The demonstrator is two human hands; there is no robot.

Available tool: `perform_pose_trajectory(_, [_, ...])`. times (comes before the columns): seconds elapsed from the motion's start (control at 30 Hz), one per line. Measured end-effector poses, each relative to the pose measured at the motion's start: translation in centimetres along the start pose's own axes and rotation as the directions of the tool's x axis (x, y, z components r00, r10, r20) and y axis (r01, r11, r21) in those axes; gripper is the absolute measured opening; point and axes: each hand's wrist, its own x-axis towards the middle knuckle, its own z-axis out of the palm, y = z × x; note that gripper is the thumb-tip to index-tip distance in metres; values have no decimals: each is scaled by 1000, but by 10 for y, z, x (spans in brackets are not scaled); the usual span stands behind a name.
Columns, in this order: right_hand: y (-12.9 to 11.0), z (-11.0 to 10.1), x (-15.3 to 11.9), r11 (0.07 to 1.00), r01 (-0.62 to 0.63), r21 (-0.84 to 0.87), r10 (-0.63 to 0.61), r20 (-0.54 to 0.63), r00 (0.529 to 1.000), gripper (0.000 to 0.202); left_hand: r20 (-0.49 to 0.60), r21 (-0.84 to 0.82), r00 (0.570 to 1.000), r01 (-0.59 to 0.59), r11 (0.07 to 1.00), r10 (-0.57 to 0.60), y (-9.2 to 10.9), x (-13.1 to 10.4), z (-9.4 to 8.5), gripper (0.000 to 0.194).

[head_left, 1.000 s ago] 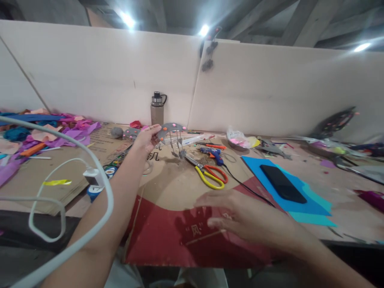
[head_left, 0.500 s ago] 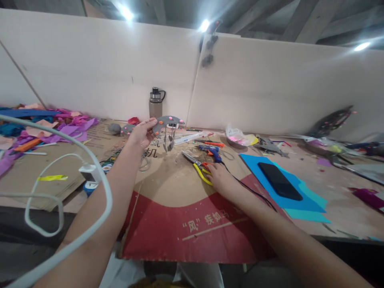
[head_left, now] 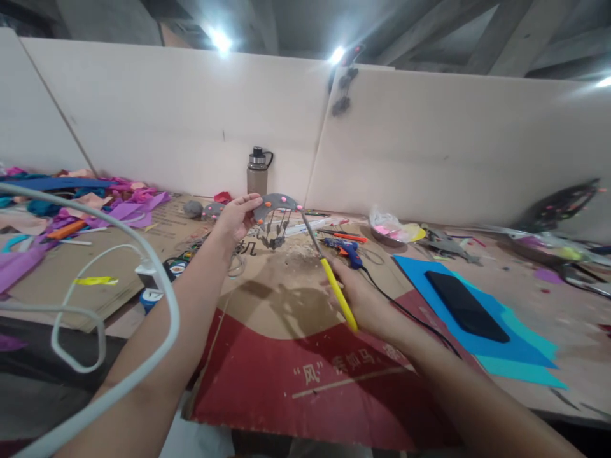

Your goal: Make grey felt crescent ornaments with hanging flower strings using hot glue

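Note:
My left hand (head_left: 240, 216) pinches one end of a grey curved piece (head_left: 281, 202) dotted with pink and orange balls. Thin strands with small dark bits (head_left: 274, 238) hang below it. In my right hand (head_left: 356, 289) is a pair of yellow-handled scissors (head_left: 338, 292), seen edge-on, the grey metal pointing up and away. Their tip appears close to the right end of the curved piece; whether they touch, I cannot tell. Just beyond my right hand lies a blue glue gun (head_left: 347, 249) with a black cord.
Cardboard (head_left: 272, 305) covers the table before me. At right, a black phone (head_left: 465, 305) rests on blue sheets (head_left: 420, 286). A bottle (head_left: 257, 175) stands at the back wall. Coloured paper scraps (head_left: 109, 207) pile up at left, and a white cable (head_left: 169, 299) loops across the foreground.
My right hand has lifted the yellow-handled scissors off the cardboard and turned them edge-on toward the grey piece. My left hand keeps its pinch. The whole view has shifted slightly.

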Motion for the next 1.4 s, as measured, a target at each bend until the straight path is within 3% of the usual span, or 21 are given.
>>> perform_pose_trajectory(0.13, [-14,4,22,990,80,-117,-81,2,997,55,-30,33,998,-47,998,48,1,0,-1,11])
perform_pose_trajectory(0.33, [-10,-1,35,953,44,-298,-43,8,999,38,-46,61,995,-89,994,92,0,3,-4,15])
perform_pose_trajectory(0.57, [-11,1,42,942,47,-333,-24,75,997,44,6,138,989,-150,979,150,0,1,-2,19])
perform_pose_trajectory(0.7, [-15,3,48,937,4,-349,16,56,998,47,31,153,985,-170,974,167,-1,-2,1,21])
perform_pose_trajectory(0.93, [-17,11,56,903,12,-429,0,27,1000,30,58,209,993,-112,971,102,-4,-7,7,23])
perform_pose_trajectory(1.2, [-19,7,40,950,122,-289,-82,147,986,23,76,164,996,-67,984,55,-8,-3,2,19])
perform_pose_trajectory(1.4, [-10,0,37,991,110,-74,-105,71,992,26,65,85,998,-31,996,26,-7,-2,-1,15])
